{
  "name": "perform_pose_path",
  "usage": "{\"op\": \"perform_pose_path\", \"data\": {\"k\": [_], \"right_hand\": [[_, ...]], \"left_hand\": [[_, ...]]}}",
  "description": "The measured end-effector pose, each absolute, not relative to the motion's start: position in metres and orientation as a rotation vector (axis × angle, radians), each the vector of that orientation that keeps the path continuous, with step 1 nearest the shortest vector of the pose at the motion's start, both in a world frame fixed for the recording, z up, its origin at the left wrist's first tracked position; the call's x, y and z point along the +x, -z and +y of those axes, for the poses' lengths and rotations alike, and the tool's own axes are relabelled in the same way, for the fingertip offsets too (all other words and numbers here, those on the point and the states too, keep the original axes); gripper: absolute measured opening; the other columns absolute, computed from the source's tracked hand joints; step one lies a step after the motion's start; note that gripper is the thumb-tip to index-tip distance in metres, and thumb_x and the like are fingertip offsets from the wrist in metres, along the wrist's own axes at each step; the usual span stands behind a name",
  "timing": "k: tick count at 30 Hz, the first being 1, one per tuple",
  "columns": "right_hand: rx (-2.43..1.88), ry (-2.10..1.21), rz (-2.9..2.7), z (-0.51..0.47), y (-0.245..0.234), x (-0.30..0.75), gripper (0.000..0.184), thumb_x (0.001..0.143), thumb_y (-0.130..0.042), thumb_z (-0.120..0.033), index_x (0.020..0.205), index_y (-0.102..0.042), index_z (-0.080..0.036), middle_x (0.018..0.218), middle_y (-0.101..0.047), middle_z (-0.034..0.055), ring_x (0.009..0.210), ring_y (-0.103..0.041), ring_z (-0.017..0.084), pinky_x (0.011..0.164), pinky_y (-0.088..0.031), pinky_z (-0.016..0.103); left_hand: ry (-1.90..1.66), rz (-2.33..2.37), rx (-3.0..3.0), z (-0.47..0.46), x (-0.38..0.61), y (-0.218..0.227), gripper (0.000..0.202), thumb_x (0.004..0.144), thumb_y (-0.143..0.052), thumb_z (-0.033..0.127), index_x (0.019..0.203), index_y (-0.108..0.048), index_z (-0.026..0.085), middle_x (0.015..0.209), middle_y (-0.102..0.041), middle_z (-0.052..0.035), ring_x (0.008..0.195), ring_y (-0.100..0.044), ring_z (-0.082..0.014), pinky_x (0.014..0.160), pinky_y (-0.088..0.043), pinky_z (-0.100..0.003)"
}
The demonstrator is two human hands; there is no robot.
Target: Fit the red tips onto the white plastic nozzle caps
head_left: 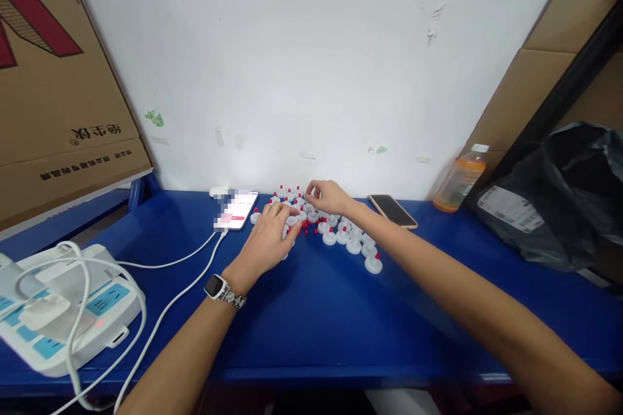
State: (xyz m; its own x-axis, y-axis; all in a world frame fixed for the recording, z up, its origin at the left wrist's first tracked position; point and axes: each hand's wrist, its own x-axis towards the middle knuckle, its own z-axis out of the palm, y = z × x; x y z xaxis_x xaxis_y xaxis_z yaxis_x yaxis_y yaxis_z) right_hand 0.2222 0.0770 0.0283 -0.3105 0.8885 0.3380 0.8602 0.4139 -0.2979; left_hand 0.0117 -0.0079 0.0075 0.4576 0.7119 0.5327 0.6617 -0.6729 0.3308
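A cluster of white round caps [329, 237], many topped with a small red tip [344, 229], lies at the back of the blue table. My left hand [270, 237], wearing a watch, reaches over the cluster's left side. Its thumb and index finger close around one white cap [292, 220]. At the back of the cluster, my right hand [328, 196] is bent down with fingertips drawn together in a pinch. Whatever is between them is too small to make out. Several loose red tips [305, 225] lie between the two hands.
A lit phone [237, 211] on a white cable is left of the caps; a dark phone [393, 211] lies right. A bottle of orange drink [460, 180] and a black plastic bag [549, 201] stand far right. A power strip [73, 311] with cables occupies the left front.
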Motion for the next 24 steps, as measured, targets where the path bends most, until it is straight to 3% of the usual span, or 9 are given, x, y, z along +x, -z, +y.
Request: {"op": "perform_pose_path", "data": {"k": [2,5,8,12,15,18,24], "right_hand": [[-1.511,-0.044,-2.275,0.066,-0.029,0.224,0.016,0.084,-0.064,-0.036,0.089,-0.068,-0.021,0.078,-0.072,0.0015,0.076,-0.063,0.018,0.076,-0.039,0.030],[-1.519,-0.040,-2.337,0.054,-0.029,0.226,0.006,0.081,-0.065,-0.025,0.080,-0.067,-0.020,0.079,-0.072,0.0017,0.079,-0.063,0.019,0.083,-0.037,0.033],[-1.447,-0.155,-2.244,0.041,-0.033,0.225,0.005,0.081,-0.063,-0.019,0.076,-0.065,-0.018,0.079,-0.072,0.0017,0.074,-0.062,0.016,0.079,-0.039,0.031],[-1.218,-0.466,-1.987,0.009,-0.040,0.217,0.013,0.085,-0.063,-0.030,0.081,-0.063,-0.017,0.078,-0.070,0.0021,0.071,-0.060,0.015,0.068,-0.042,0.026],[-1.095,-0.598,-1.960,-0.016,-0.038,0.214,0.021,0.090,-0.057,-0.037,0.088,-0.064,-0.017,0.078,-0.069,0.0019,0.070,-0.060,0.014,0.067,-0.043,0.027],[-1.252,-0.318,-2.031,-0.028,-0.030,0.218,0.023,0.094,-0.051,-0.037,0.093,-0.065,-0.019,0.085,-0.069,0.0036,0.081,-0.059,0.017,0.078,-0.041,0.032],[-1.532,0.419,-2.451,-0.020,-0.019,0.220,0.020,0.085,-0.064,-0.036,0.092,-0.071,-0.018,0.106,-0.061,0.0142,0.107,-0.048,0.030,0.090,-0.033,0.043]], "left_hand": [[-1.004,1.251,2.617,-0.007,0.011,-0.007,0.024,0.099,-0.044,0.035,0.113,-0.058,0.021,0.114,-0.058,-0.0071,0.110,-0.052,-0.0264,0.100,-0.042,-0.047],[-0.995,1.268,2.618,-0.007,0.011,-0.008,0.026,0.098,-0.046,0.038,0.113,-0.058,0.021,0.113,-0.058,-0.0076,0.109,-0.053,-0.0268,0.101,-0.042,-0.048],[-1.022,1.276,2.618,-0.008,0.012,-0.008,0.029,0.098,-0.046,0.039,0.118,-0.057,0.021,0.116,-0.058,-0.0087,0.110,-0.053,-0.0273,0.100,-0.043,-0.048],[-1.070,1.227,2.641,-0.011,0.014,-0.008,0.041,0.097,-0.049,0.041,0.133,-0.049,0.021,0.128,-0.056,-0.0101,0.120,-0.049,-0.0283,0.102,-0.042,-0.047],[-0.975,1.196,2.655,-0.013,0.017,-0.006,0.038,0.099,-0.045,0.041,0.131,-0.051,0.022,0.124,-0.061,-0.0088,0.115,-0.052,-0.0276,0.099,-0.044,-0.048],[-0.928,1.212,2.655,-0.013,0.018,-0.005,0.037,0.102,-0.037,0.041,0.126,-0.054,0.018,0.118,-0.063,-0.0109,0.111,-0.054,-0.0274,0.098,-0.044,-0.048],[-0.950,1.208,2.673,-0.011,0.016,-0.003,0.037,0.102,-0.036,0.040,0.124,-0.053,0.016,0.120,-0.063,-0.0119,0.112,-0.053,-0.0271,0.100,-0.044,-0.048]]}}
